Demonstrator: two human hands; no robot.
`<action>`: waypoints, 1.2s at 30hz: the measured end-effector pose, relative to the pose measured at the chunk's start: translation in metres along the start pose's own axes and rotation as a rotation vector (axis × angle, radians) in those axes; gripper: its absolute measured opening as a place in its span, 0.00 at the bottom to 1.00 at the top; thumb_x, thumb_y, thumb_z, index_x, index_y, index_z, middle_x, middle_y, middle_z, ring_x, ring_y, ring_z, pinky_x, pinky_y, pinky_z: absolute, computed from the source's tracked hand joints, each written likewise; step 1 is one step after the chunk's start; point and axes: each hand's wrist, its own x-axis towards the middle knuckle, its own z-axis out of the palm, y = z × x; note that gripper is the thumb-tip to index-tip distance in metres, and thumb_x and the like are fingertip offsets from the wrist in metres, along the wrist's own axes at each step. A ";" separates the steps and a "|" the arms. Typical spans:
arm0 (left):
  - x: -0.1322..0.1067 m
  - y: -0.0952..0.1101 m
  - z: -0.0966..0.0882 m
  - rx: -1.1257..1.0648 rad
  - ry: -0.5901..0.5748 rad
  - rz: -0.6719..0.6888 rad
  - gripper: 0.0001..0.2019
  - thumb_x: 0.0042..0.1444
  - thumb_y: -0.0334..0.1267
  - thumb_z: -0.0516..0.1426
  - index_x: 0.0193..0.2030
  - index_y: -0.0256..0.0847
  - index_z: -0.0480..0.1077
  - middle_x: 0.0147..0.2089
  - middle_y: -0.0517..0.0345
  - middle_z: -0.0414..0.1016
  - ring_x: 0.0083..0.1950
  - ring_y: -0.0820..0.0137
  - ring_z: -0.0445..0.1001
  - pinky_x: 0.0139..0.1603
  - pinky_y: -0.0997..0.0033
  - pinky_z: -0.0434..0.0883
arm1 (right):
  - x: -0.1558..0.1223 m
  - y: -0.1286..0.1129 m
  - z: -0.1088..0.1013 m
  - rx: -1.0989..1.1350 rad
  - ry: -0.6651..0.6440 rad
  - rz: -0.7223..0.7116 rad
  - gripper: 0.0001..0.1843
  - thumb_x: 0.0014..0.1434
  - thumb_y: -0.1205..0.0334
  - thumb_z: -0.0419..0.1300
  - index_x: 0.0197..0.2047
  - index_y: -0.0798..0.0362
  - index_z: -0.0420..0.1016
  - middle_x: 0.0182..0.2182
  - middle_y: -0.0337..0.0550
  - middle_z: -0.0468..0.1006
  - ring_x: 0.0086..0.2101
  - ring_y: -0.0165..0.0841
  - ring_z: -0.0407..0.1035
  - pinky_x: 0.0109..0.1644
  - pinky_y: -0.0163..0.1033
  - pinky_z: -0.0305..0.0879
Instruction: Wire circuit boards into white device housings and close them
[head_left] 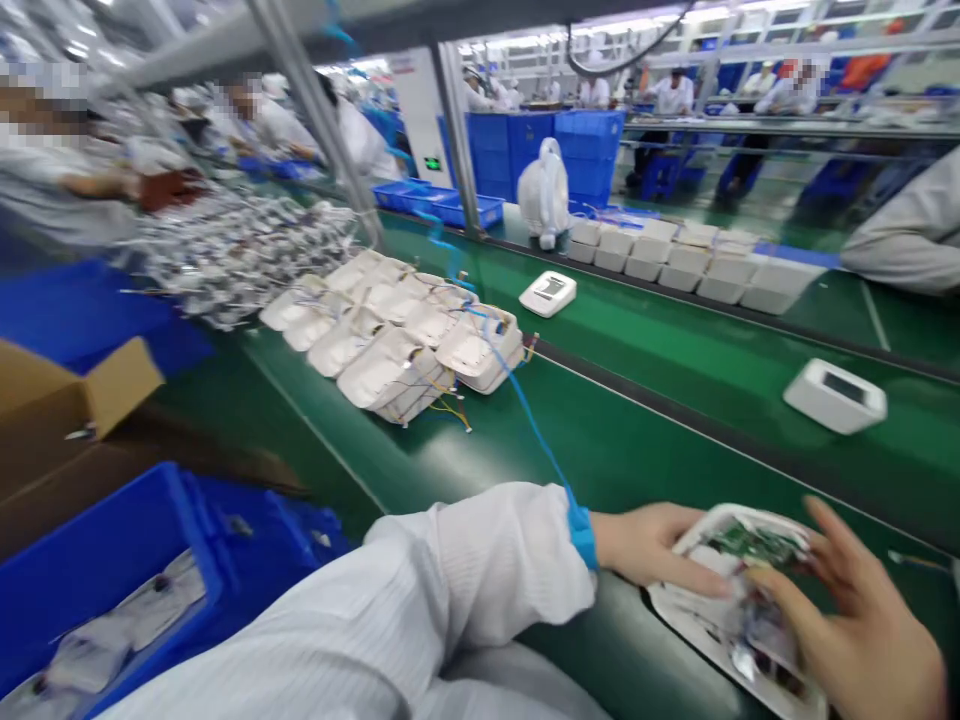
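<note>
At the bottom right, both hands hold an open white device shell point(739, 590) with a green circuit board and wires inside. My left hand point(652, 545) grips its left edge, thumb and fingers curled on it; a blue strap circles that wrist, its cord running up the bench. My right hand point(855, 630) covers the shell's right side, fingers bent over the board. The shell rests on the green bench point(600, 450).
A pile of open white shells with wires point(397, 330) lies ahead. Finished white devices point(835, 395) point(548, 293) sit on the conveyor; white boxes point(690, 260) are stacked beyond. A blue bin point(150, 560) and cardboard box point(67, 410) stand left. Other workers sit around.
</note>
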 end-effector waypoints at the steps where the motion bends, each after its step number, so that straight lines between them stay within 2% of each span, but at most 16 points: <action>1: -0.002 0.009 -0.003 0.047 -0.051 0.065 0.40 0.43 0.62 0.66 0.59 0.37 0.70 0.45 0.53 0.75 0.48 0.60 0.73 0.57 0.58 0.69 | 0.003 -0.006 -0.004 -0.034 -0.068 0.037 0.22 0.54 0.46 0.66 0.51 0.42 0.75 0.32 0.45 0.82 0.27 0.46 0.77 0.23 0.45 0.69; 3: -0.002 0.022 -0.011 0.139 -0.080 0.256 0.46 0.45 0.62 0.65 0.68 0.42 0.60 0.54 0.48 0.75 0.58 0.55 0.71 0.63 0.55 0.64 | 0.007 -0.019 -0.009 0.047 -0.042 0.044 0.12 0.56 0.52 0.66 0.43 0.45 0.75 0.32 0.42 0.81 0.30 0.43 0.77 0.29 0.44 0.71; 5: 0.000 0.028 -0.017 0.220 0.028 0.444 0.42 0.52 0.68 0.55 0.66 0.40 0.64 0.61 0.43 0.71 0.64 0.52 0.67 0.66 0.51 0.59 | 0.010 -0.030 -0.012 0.217 0.030 -0.058 0.08 0.57 0.63 0.65 0.40 0.47 0.72 0.34 0.42 0.79 0.37 0.41 0.77 0.39 0.45 0.73; 6: 0.001 0.029 -0.019 0.273 0.113 0.488 0.39 0.56 0.68 0.50 0.63 0.39 0.67 0.63 0.41 0.70 0.65 0.52 0.65 0.68 0.50 0.57 | 0.012 -0.034 -0.012 0.227 0.043 -0.144 0.08 0.57 0.68 0.64 0.39 0.47 0.72 0.35 0.42 0.79 0.38 0.40 0.76 0.41 0.46 0.72; 8: 0.004 0.026 -0.017 0.436 0.225 0.451 0.39 0.59 0.68 0.45 0.60 0.37 0.70 0.64 0.39 0.69 0.66 0.50 0.64 0.68 0.47 0.56 | 0.014 -0.041 -0.010 0.102 0.003 -0.323 0.10 0.58 0.74 0.60 0.38 0.47 0.73 0.34 0.41 0.79 0.39 0.38 0.75 0.42 0.45 0.69; 10: 0.005 0.021 -0.011 0.635 0.217 0.311 0.43 0.53 0.69 0.53 0.64 0.35 0.65 0.65 0.35 0.65 0.66 0.46 0.62 0.66 0.42 0.56 | 0.015 -0.046 -0.007 -0.073 -0.112 -0.461 0.11 0.61 0.74 0.57 0.38 0.48 0.74 0.35 0.41 0.80 0.39 0.36 0.74 0.42 0.44 0.64; 13: 0.004 0.015 0.002 0.817 0.161 0.150 0.57 0.42 0.64 0.65 0.71 0.32 0.50 0.67 0.31 0.60 0.66 0.42 0.60 0.65 0.38 0.56 | 0.016 -0.047 -0.003 -0.154 -0.245 -0.551 0.10 0.64 0.72 0.54 0.39 0.49 0.74 0.36 0.40 0.81 0.43 0.37 0.73 0.46 0.46 0.62; 15: 0.003 0.013 0.006 0.803 0.189 0.141 0.53 0.47 0.57 0.64 0.73 0.34 0.44 0.67 0.33 0.59 0.66 0.45 0.59 0.65 0.39 0.56 | 0.018 -0.042 -0.006 -0.159 -0.196 -0.516 0.09 0.64 0.69 0.57 0.44 0.47 0.74 0.41 0.42 0.80 0.47 0.40 0.71 0.51 0.49 0.63; 18: 0.003 0.010 0.003 0.682 0.195 0.255 0.47 0.53 0.44 0.61 0.73 0.40 0.40 0.70 0.38 0.53 0.69 0.49 0.55 0.68 0.43 0.54 | 0.021 -0.029 -0.020 -0.149 0.015 -0.293 0.12 0.60 0.63 0.64 0.49 0.48 0.73 0.44 0.46 0.78 0.47 0.42 0.72 0.49 0.48 0.67; 20: 0.004 0.006 0.000 0.601 0.166 0.362 0.50 0.48 0.37 0.62 0.73 0.42 0.37 0.72 0.40 0.48 0.71 0.48 0.52 0.69 0.43 0.51 | 0.022 -0.021 -0.028 -0.118 -0.065 -0.175 0.07 0.62 0.60 0.63 0.44 0.49 0.74 0.37 0.44 0.78 0.38 0.38 0.73 0.41 0.42 0.68; 21: 0.003 0.003 -0.001 0.563 0.145 0.409 0.51 0.46 0.35 0.61 0.73 0.43 0.37 0.72 0.40 0.47 0.71 0.47 0.51 0.70 0.43 0.51 | 0.021 -0.020 -0.030 -0.126 -0.178 -0.163 0.03 0.63 0.60 0.61 0.40 0.49 0.74 0.33 0.41 0.77 0.34 0.35 0.72 0.36 0.39 0.66; 22: 0.003 0.000 -0.001 0.524 0.122 0.447 0.51 0.45 0.35 0.61 0.73 0.43 0.37 0.72 0.40 0.47 0.71 0.47 0.50 0.70 0.43 0.50 | 0.020 -0.020 -0.029 -0.164 -0.303 -0.181 0.05 0.65 0.61 0.59 0.37 0.49 0.74 0.30 0.40 0.76 0.30 0.33 0.71 0.32 0.38 0.64; 24: 0.003 -0.005 0.000 0.441 0.066 0.500 0.49 0.45 0.37 0.60 0.73 0.43 0.39 0.71 0.41 0.49 0.71 0.46 0.52 0.69 0.43 0.52 | 0.015 -0.024 -0.022 -0.318 -0.476 -0.255 0.09 0.65 0.66 0.56 0.33 0.50 0.75 0.28 0.41 0.74 0.28 0.32 0.68 0.29 0.38 0.58; 28: 0.004 -0.008 0.006 0.250 -0.013 0.537 0.46 0.50 0.44 0.62 0.72 0.43 0.42 0.66 0.40 0.57 0.65 0.49 0.62 0.64 0.46 0.61 | 0.009 -0.036 -0.003 -0.556 -0.537 -0.324 0.08 0.57 0.73 0.55 0.33 0.53 0.75 0.29 0.46 0.73 0.29 0.37 0.65 0.30 0.42 0.54; 34: 0.006 -0.012 0.005 0.077 -0.019 0.578 0.44 0.54 0.51 0.62 0.71 0.46 0.44 0.60 0.44 0.61 0.60 0.53 0.66 0.62 0.49 0.64 | 0.009 -0.033 0.006 -0.503 -0.407 -0.236 0.04 0.58 0.68 0.58 0.31 0.53 0.71 0.26 0.41 0.69 0.28 0.34 0.64 0.31 0.40 0.54; 36: 0.005 -0.015 0.004 0.085 0.005 0.564 0.44 0.54 0.52 0.62 0.71 0.45 0.44 0.61 0.43 0.60 0.61 0.53 0.66 0.63 0.48 0.63 | 0.009 -0.031 0.008 -0.470 -0.379 -0.209 0.07 0.61 0.63 0.58 0.30 0.53 0.70 0.26 0.40 0.69 0.28 0.33 0.64 0.31 0.39 0.54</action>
